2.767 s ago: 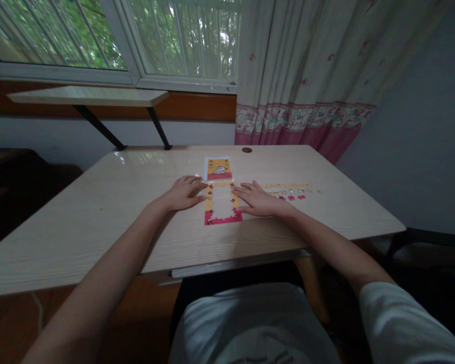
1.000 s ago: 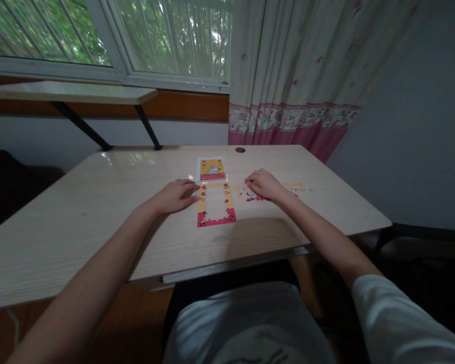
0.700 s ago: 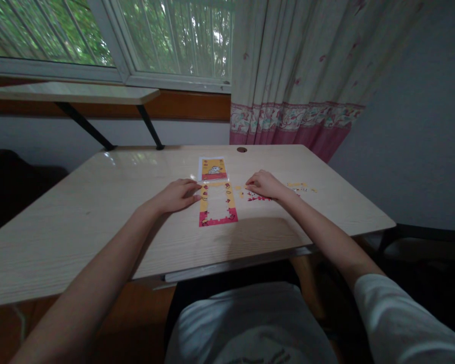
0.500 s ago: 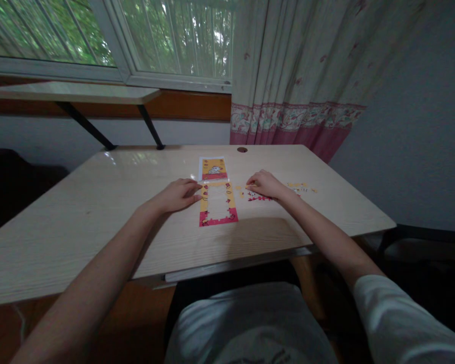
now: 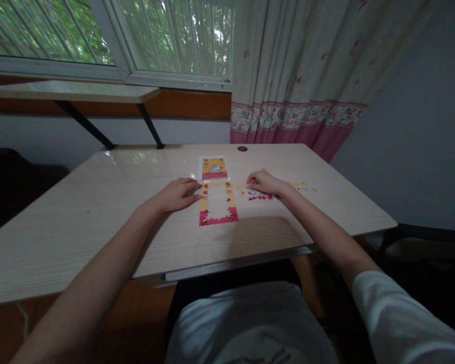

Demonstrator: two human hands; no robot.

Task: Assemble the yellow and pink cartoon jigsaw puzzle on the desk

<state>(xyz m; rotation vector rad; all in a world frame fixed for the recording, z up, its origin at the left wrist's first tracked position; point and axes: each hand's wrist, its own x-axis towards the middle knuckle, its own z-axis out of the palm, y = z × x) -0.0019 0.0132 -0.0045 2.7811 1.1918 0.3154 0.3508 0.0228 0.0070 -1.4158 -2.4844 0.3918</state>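
Left hand (image 5: 177, 195) palm-down; right hand (image 5: 264, 182) curled

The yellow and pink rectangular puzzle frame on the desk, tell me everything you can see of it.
The yellow and pink rectangular puzzle frame looks like thin printed card: yellow above, pink along the bottom, with small dark-red drawings too small to make out. Its inner edge is notched, and no coloured pieces fill the pale middle. It lies flat on the pale wood-grain desktop, just nearer the person than a yellow-and-pink picture sheet. The bare left hand appears to touch its left edge.
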